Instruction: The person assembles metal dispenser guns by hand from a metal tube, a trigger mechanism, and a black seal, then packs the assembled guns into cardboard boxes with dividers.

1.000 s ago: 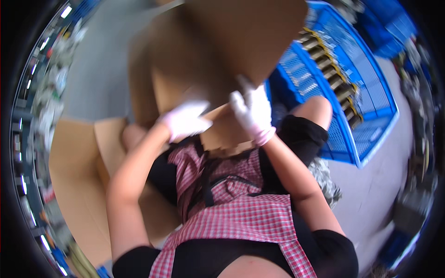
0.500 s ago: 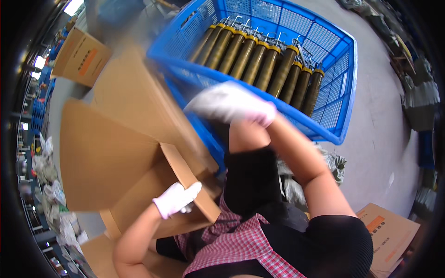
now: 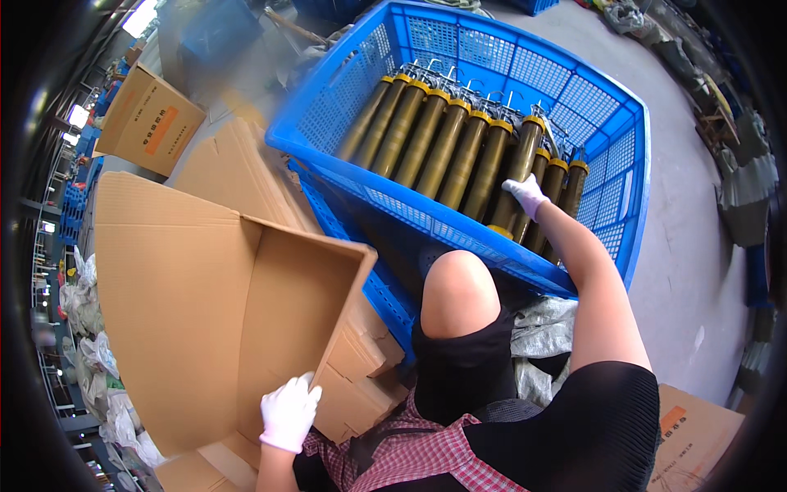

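My left hand (image 3: 288, 414), in a white glove, pinches the near edge of an open cardboard box (image 3: 176, 303) tilted at my left. The box's inside faces me. Inside a big blue plastic crate (image 3: 352, 174), my right hand (image 3: 525, 195), gloved too, is closed round the barrel of a caulking gun (image 3: 527, 148). That gun sits a little higher than its neighbours. Several more brown-gold caulking guns (image 3: 426, 135) with yellow collars and hooked metal rods lie side by side in the crate. The fingers' far side is hidden by the glove.
Flattened cardboard (image 3: 238, 172) lies behind the open box, and another blue crate (image 3: 361, 262) stands under its edge. A closed carton (image 3: 152, 119) stands far left, another carton (image 3: 693, 439) near right. Pale woven sacking (image 3: 541, 328) lies beside my knee.
My right hand has moved right, from over the crate's near edge onto a gun inside. My left hand has shifted lower and left as the box turned and its inward-folded flap straightened.
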`<action>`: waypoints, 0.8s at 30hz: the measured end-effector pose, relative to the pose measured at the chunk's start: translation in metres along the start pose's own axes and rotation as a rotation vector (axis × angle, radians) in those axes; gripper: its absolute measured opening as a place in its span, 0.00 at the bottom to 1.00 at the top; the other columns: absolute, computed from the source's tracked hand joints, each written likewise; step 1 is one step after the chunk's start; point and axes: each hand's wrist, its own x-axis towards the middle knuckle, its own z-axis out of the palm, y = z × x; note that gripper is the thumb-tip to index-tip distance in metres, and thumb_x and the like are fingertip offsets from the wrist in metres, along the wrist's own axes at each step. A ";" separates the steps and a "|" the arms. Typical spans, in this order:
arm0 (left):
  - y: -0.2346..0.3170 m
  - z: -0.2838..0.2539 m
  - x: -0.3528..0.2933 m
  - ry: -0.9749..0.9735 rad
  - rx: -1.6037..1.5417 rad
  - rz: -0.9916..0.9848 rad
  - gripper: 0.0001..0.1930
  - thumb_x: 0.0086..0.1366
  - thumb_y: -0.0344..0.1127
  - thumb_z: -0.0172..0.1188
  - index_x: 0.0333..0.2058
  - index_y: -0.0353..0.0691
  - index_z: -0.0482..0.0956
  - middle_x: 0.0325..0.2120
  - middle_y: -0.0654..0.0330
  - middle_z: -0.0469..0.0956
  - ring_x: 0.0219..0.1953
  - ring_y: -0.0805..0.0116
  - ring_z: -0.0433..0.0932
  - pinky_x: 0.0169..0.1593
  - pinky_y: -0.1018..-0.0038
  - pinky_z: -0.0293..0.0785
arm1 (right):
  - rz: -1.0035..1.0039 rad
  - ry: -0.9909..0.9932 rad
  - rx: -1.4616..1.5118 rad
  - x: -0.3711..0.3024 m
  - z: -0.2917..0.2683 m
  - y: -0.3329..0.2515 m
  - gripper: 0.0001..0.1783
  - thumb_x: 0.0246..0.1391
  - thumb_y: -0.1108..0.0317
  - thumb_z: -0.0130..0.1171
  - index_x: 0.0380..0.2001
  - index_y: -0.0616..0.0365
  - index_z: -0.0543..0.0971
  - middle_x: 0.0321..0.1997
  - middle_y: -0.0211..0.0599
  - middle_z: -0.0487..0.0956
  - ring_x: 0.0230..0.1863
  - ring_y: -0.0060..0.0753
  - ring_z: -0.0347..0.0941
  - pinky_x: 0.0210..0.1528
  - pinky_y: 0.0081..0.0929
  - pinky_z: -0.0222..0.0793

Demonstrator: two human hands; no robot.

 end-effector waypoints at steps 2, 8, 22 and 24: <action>0.008 0.001 0.003 0.071 -0.007 -0.047 0.15 0.60 0.44 0.59 0.39 0.40 0.80 0.28 0.51 0.80 0.30 0.50 0.80 0.37 0.60 0.76 | -0.010 -0.177 0.282 -0.022 -0.010 -0.064 0.29 0.46 0.54 0.62 0.48 0.59 0.70 0.37 0.41 0.77 0.38 0.40 0.76 0.43 0.41 0.73; 0.004 0.002 0.002 0.225 -0.078 0.025 0.29 0.63 0.52 0.56 0.56 0.39 0.70 0.32 0.50 0.80 0.35 0.52 0.80 0.39 0.60 0.76 | 0.038 -0.512 1.160 -0.192 -0.070 -0.223 0.24 0.59 0.54 0.55 0.47 0.65 0.72 0.38 0.44 0.79 0.35 0.35 0.79 0.40 0.28 0.79; -0.064 -0.075 -0.056 0.142 -1.009 -0.018 0.31 0.52 0.28 0.65 0.55 0.38 0.63 0.36 0.60 0.70 0.32 0.74 0.74 0.36 0.75 0.76 | -1.802 -0.443 -0.385 -0.436 0.153 -0.215 0.21 0.42 0.66 0.60 0.44 0.53 0.78 0.43 0.40 0.76 0.50 0.43 0.72 0.58 0.38 0.63; -0.074 -0.061 -0.055 -0.119 -1.258 -0.319 0.30 0.53 0.30 0.65 0.54 0.39 0.62 0.33 0.60 0.70 0.26 0.74 0.74 0.28 0.75 0.76 | -1.773 -0.501 -0.436 -0.432 0.172 -0.202 0.12 0.42 0.66 0.59 0.35 0.52 0.78 0.37 0.37 0.76 0.44 0.40 0.73 0.55 0.36 0.65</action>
